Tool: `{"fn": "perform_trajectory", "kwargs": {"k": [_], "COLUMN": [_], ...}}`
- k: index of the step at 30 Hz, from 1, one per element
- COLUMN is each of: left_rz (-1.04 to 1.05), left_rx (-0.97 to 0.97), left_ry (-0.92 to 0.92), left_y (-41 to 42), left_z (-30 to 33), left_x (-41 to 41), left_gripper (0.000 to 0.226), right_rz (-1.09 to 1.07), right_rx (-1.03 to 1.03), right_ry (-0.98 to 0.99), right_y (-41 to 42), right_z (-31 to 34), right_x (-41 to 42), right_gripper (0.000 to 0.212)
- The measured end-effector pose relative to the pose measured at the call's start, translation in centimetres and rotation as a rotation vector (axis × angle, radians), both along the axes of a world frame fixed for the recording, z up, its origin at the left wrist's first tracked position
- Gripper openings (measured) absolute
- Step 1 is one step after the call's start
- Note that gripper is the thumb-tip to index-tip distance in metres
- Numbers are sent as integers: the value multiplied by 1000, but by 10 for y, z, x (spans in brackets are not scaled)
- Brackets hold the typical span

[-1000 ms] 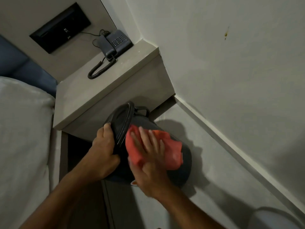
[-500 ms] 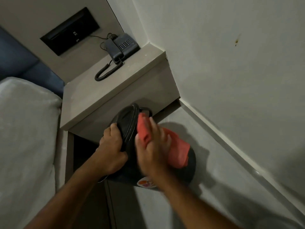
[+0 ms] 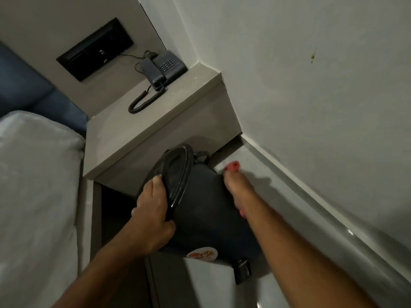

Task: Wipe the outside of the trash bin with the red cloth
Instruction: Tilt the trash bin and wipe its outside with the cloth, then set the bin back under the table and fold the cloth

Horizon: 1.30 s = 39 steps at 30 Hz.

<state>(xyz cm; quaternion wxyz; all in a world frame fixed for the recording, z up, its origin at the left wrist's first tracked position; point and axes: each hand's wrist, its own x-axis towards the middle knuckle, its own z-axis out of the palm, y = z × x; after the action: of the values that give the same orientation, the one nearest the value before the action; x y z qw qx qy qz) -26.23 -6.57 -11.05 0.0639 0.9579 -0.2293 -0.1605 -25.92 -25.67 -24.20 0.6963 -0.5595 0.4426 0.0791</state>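
Note:
A black trash bin (image 3: 206, 214) lies tilted on the floor beside the nightstand, its closed lid (image 3: 175, 172) facing up and left. My left hand (image 3: 151, 210) grips the lid's rim. Over on the bin's far right side, my right hand (image 3: 235, 187) presses down, mostly hidden behind the body. Only a small corner of the red cloth (image 3: 233, 166) shows above its fingers, plus a sliver near the wrist. A round sticker (image 3: 202, 253) and a black foot pedal (image 3: 242, 270) show at the bin's near end.
A grey nightstand (image 3: 142, 130) with a corded phone (image 3: 164, 67) stands just behind the bin. A white bed (image 3: 33, 196) fills the left. The white wall and its baseboard (image 3: 311, 192) run close on the right, leaving a narrow strip of floor.
My right hand has slid with the red cloth from the bin's top face over to its far right side, so the cloth is now nearly hidden. My left hand keeps its grip.

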Motion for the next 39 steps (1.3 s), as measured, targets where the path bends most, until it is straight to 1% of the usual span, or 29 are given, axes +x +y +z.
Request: {"fn": "perform_trajectory", "kwargs": {"k": [1, 2, 3, 4, 5, 6, 7, 8, 9, 11, 12, 13, 14, 15, 16, 18, 19, 21, 24, 27, 29, 30, 31, 33, 34, 35, 36, 37, 39], "left_rz": [-7, -4, 15, 42, 72, 94, 105, 109, 113, 115, 121, 130, 135, 128, 116, 104, 96, 97, 113, 99, 98, 92, 80, 32, 17, 62, 119, 222, 506], "left_rx": [12, 21, 27, 28, 26, 25, 26, 28, 32, 48, 66, 88, 105, 115, 119, 146, 173, 219, 244, 262, 290, 272, 243, 132, 53, -59, -186, -353, -745], "left_ry": [-6, -16, -26, -32, -32, -30, -30, -27, -20, -28, -40, -52, -68, -87, -105, -129, -137, -140, -100, -23, 50, 98, 143, 231, 294, 402, 524, 663, 915], "left_y": [-5, -11, -17, -22, -26, -28, -30, -31, -31, -32, -33, -35, -37, -40, -43, -51, -55, -57, -56, -49, -35, -26, -14, 10, 22, 32, 33, 34, 32], "left_z": [0, -1, -1, -1, -1, 0, 0, 0, 0, -2, -4, -6, -9, -13, -16, -24, -27, -31, -33, -29, -13, 1, 20, 67, 92, 124, 144, 163, 203], "left_x": [-2, -2, -4, -5, -6, -6, -6, -6, -6, -7, -8, -10, -13, -15, -16, -20, -23, -28, -39, -39, -28, -16, -7, 3, 8, 16, 17, 18, 26], "left_gripper": [113, 113, 112, 111, 110, 109, 109, 109, 109, 109, 110, 112, 113, 114, 115, 118, 120, 127, 138, 137, 136, 135, 130, 116, 109, 103, 99, 97, 88], "right_rz": [82, 160, 240, 260, 202, 95, 8, -43, -65, -119, -136, -128, -130, -140, -152, -161, -187, -247, -429, -545, -514, -486, -473, -460, -469, -486, -494, -475, -438], "right_rx": [90, 113, 56, -58, -232, -398, -506, -561, -562, -448, -363, -268, -174, -94, -35, 37, 105, 300, 479, 483, 460, 434, 409, 406, 423, 439, 482, 517, 579], "right_ry": [-105, -205, -271, -325, -365, -428, -502, -540, -505, -263, -141, -41, 7, 6, -46, -167, -249, -384, -455, -524, -539, -548, -549, -549, -544, -531, -552, -552, -561], "right_y": [-6, -5, 2, 10, 21, 35, 51, 65, 73, 66, 54, 43, 34, 31, 32, 44, 52, 63, 52, 28, 12, 5, 0, 0, 3, 11, 19, 29, 49], "right_z": [14, 22, 27, 31, 30, 21, 8, -10, -28, -68, -81, -85, -83, -73, -61, -34, -16, 28, 70, 106, 142, 163, 187, 238, 265, 300, 320, 347, 389], "right_x": [14, 26, 30, 26, 16, 1, -20, -42, -63, -85, -85, -84, -81, -78, -73, -65, -63, -65, -74, -69, -58, -50, -45, -47, -48, -47, -46, -41, -18], "right_gripper": [49, 43, 37, 33, 32, 32, 35, 48, 67, 96, 101, 94, 79, 67, 64, 71, 68, 54, 62, 61, 54, 50, 48, 51, 53, 54, 56, 58, 62]}}
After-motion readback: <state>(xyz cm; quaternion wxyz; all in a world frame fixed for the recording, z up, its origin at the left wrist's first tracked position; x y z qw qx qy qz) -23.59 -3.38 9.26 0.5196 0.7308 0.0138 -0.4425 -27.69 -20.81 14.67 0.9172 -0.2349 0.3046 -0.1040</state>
